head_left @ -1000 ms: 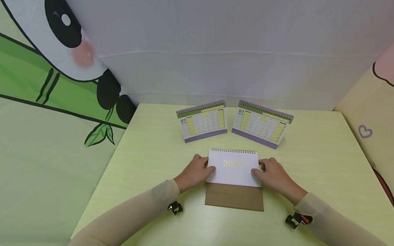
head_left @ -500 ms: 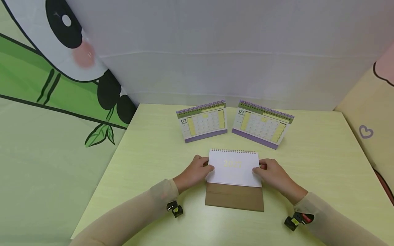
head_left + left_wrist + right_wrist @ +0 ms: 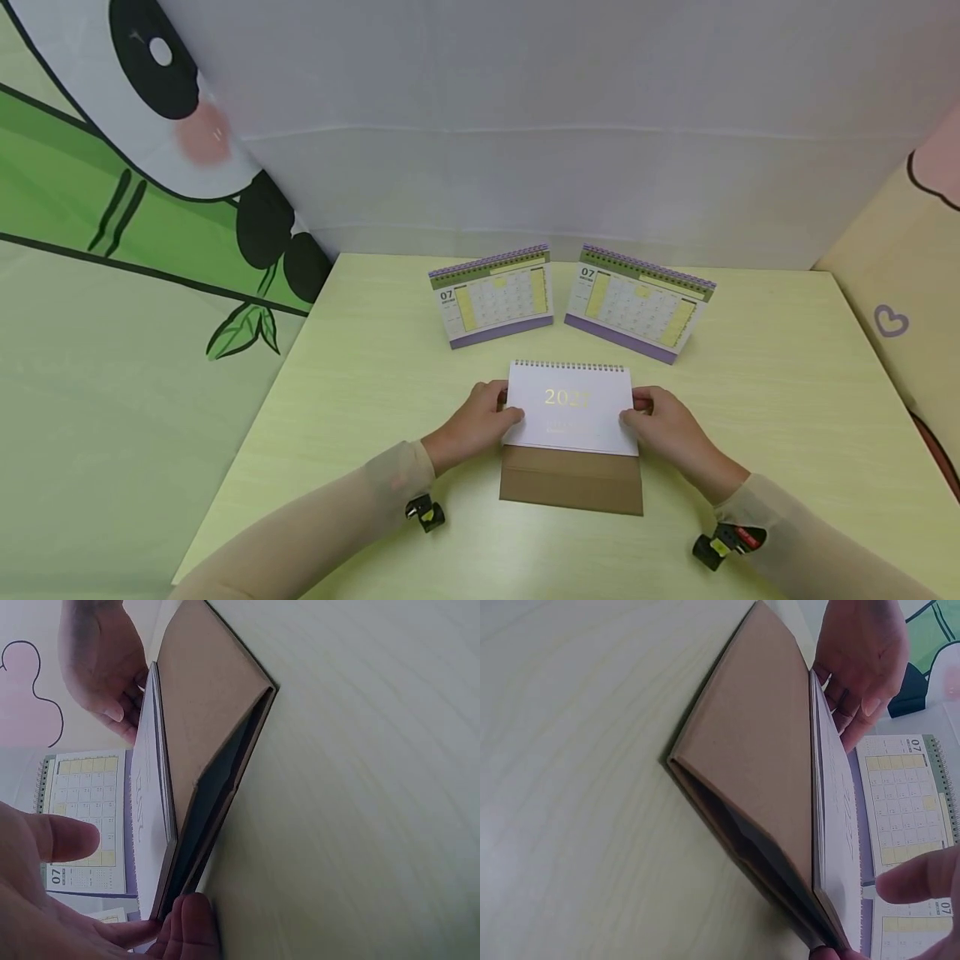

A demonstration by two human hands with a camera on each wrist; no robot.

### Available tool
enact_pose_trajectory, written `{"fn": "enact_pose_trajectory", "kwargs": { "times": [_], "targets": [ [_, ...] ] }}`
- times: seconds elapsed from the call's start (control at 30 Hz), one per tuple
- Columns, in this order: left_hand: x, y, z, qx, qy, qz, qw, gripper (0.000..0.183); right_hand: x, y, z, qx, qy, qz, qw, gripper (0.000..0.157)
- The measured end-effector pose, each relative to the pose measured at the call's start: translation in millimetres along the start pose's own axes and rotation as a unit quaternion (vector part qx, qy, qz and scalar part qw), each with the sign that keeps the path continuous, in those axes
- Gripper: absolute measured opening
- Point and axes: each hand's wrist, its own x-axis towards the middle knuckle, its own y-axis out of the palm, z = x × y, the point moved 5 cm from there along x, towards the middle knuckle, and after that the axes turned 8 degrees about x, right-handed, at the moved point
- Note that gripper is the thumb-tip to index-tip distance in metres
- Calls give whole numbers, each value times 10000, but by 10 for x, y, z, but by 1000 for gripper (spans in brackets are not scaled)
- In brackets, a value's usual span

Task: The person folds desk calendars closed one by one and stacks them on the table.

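Gripping at 9 o'clock: left hand (image 3: 476,423), fingers curled at the side edge of the white calendar (image 3: 570,429), thumb over its cover; can't tell if thumb presses
Gripping at 3 o'clock: right hand (image 3: 667,425), same hold on opp. edge, thumb by cover's rim
White calendar: abt mid-table, btwn both hands, face up to the viewer, tilted back on its stand
Cover: plain white, slightly glossy, w/ gold number (image 3: 566,398) starting "202", last digit lost in glare; fainter small line below it, too tiny to read
Spiral binding (image 3: 567,367): row of small loops along 12 o'clock edge
Brown stand (image 3: 570,483): matte kraft-type card, shows past cover toward 6 o'clock; wrist views give a folded wedge, dark inside, gap open at sides, lower part on the table (image 3: 772,383)
11 o'clock calendar (image 3: 495,300): upright, angled, green top band, purple base, "07", yellow side columns
1 o'clock calendar (image 3: 637,304): same look, angled opp. way, near the other but apart
Wrist cams: left cam (image 3: 426,512) at 8 o'clock, right cam (image 3: 727,543) at 4, both by beige cuffs
Backdrop: pale cloth (image 3: 525,125) at 12, cartoon panel (image 3: 172,154) at 10
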Motion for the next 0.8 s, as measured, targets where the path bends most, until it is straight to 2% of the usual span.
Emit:
{"fn": "enact_pose_trajectory", "kwargs": {
  "times": [0.17,0.43,0.63,0.8],
  "targets": [
    [-6,1,-9,5,110,59,9999,63,-88,7,72,159,-139,13,9998,69],
    [12,0,-23,198,486,178,9985,60,-187,0,179,358,-293,-1,9989,71],
    [16,-2,-14,495,387,174,9979,70,-215,2,142,485,-419,-282,9975,70],
    [11,1,-18,656,310,95,9973,81,-149,17,23,512,-505,-303,9970,66]
  ]
}}
